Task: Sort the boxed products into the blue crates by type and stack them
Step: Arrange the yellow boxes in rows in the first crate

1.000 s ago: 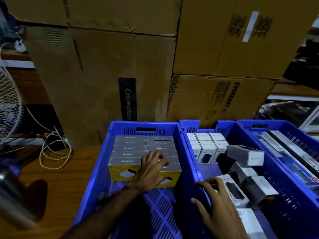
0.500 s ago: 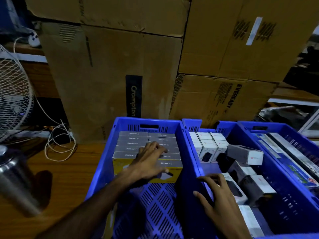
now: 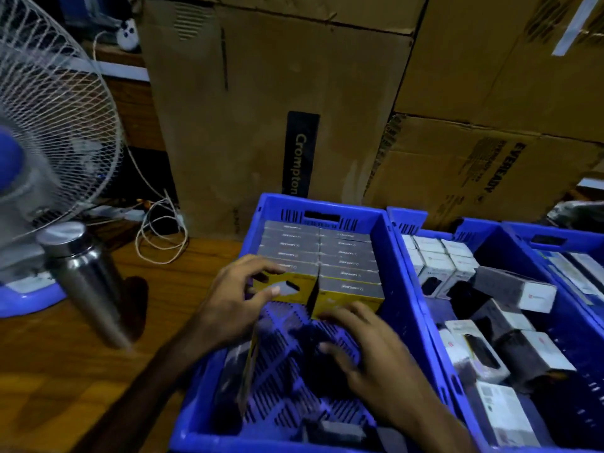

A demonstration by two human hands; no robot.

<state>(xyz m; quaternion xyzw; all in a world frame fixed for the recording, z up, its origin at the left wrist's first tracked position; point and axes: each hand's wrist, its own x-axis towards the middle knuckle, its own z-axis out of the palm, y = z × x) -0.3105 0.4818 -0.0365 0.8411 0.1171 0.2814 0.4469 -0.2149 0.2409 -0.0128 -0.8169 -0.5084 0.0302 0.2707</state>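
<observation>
1. Right hand (image 3: 369, 361) now inside the left crate (image 3: 389, 256), moved over from the middle crate (image 3: 490, 237) where it rested on a white box half a second ago. Fingers spread and lightly bent over the crate floor, tips touching the foot of the front right yellow box (image 3: 349, 294); nothing clearly held.
2. Left hand (image 3: 235, 299) shifted from flat on top of the yellow-box rows to the front left yellow box (image 3: 287, 286), fingers curled over its top edge and thumb on its front face, gripping it.
3. Narrow gap visible between the two front boxes, the left one slightly askew; probably being squared up against the rows packed toward the far wall of the left crate.
4. Meaning for the task: yellow boxes largely stacked at the far end of the left crate, near half of its floor bare; white boxes (image 3: 474, 351) in the middle crate partly lined up at its far end, the rest loose and tumbled, not yet sorted.
5. Against the earlier frames: view swung leftward, fan (image 3: 55, 125) and steel bottle (image 3: 88, 282) left of the left crate much more in sight.
</observation>
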